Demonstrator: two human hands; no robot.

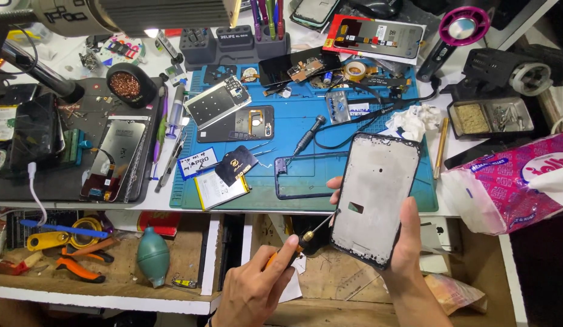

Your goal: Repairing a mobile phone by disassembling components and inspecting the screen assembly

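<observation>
The right hand (pixel 408 242) holds a phone frame (pixel 375 197) up over the front edge of the table. Its fingers wrap around the right side of the frame, and more fingertips peek out at the left side. The frame is grey in the middle with a black rim, and it has a small hole near the middle.

The left hand (pixel 257 287) is closed around a small screwdriver (pixel 305 239) with an orange handle. The thin metal tip touches the left edge of the phone frame.

Behind the hands lies a blue work mat (pixel 305 121). On it are phone parts: a dark blue frame (pixel 302 175), a flat battery (pixel 219 189), a black back cover (pixel 236 124), and another screwdriver (pixel 308 134) with a black handle.

At the right stands a small metal tray (pixel 490 118) with two parts. The left part holds something yellow like a sponge. The right part holds small metal bits. I cannot tell what they are.

At the back, a dark tool stand (pixel 233 42) holds colourful pens or tools standing up. At the left, a round black pot (pixel 125 85) is full of brassy wire wool.

A pink and white bag (pixel 505 188) lies at the right edge. Under the table, a shelf (pixel 112 272) holds orange pliers (pixel 75 266) and a green rubber blower (pixel 153 255).
</observation>
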